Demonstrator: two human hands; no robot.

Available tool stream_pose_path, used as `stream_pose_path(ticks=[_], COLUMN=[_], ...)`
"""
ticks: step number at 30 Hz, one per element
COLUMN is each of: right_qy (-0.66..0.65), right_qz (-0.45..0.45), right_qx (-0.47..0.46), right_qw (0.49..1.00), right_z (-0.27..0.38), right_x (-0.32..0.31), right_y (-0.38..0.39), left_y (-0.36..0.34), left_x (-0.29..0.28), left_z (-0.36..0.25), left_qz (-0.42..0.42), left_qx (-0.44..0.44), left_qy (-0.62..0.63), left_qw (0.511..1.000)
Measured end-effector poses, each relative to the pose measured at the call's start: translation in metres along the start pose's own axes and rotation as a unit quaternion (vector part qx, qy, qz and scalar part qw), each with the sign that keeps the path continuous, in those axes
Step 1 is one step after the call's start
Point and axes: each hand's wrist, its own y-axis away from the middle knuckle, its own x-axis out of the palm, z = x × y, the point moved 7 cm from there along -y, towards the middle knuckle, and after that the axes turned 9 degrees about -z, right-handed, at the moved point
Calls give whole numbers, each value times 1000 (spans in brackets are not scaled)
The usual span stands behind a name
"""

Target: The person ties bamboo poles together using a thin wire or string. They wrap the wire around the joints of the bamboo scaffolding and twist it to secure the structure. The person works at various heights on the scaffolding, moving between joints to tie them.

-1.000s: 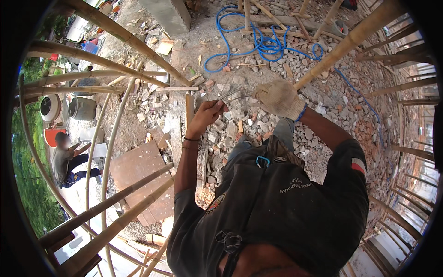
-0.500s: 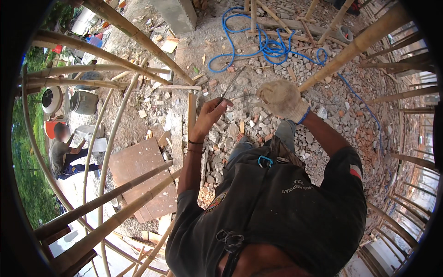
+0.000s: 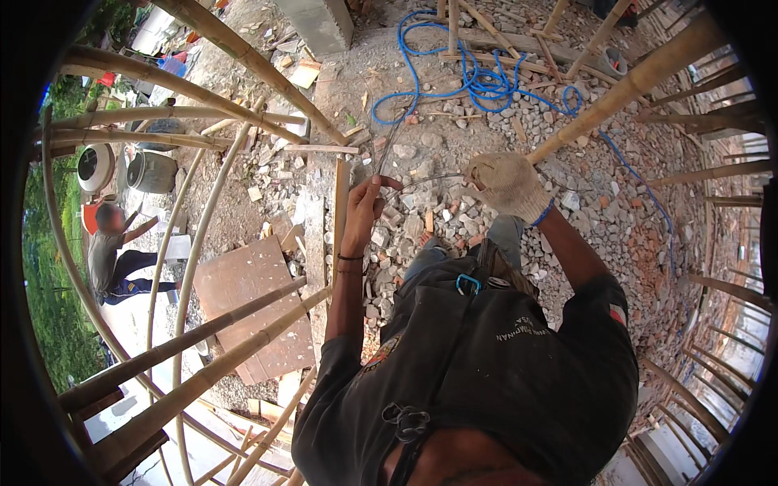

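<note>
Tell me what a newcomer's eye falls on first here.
Probably the tangled bright-blue rope at top centre. Next comes the thin dark wire just below it, running from the bare left hand to the beige-gloved right hand. Thick tan bamboo poles slant in from the left.

Around me the ground is rough, grey-brown dirt under a thick scatter of broken concrete and brick rubble (image 3: 640, 215), reddish toward the right. A square grey concrete column (image 3: 320, 24) stands at the far side. Bamboo poles (image 3: 251, 71) slant across from the left, and more bamboo uprights (image 3: 713, 172) line the right. A flat brown board (image 3: 243, 267) lies on the left, with dense green foliage (image 3: 49, 283) beyond it. Bright daylight whitens the ground out there.
</note>
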Motion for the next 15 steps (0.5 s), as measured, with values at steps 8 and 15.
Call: stream_pose_path(ticks=[8, 15], right_qy=[46, -12], right_qz=[119, 107], right_qx=[212, 408], right_qw=[969, 907], right_z=[-77, -130], right_x=[-14, -19], right_y=[56, 127], left_y=[6, 8], left_x=[-34, -55], left_z=[1, -16], left_qz=[-96, -137], left_qx=[13, 47], left_qy=[45, 135], left_qw=[994, 980])
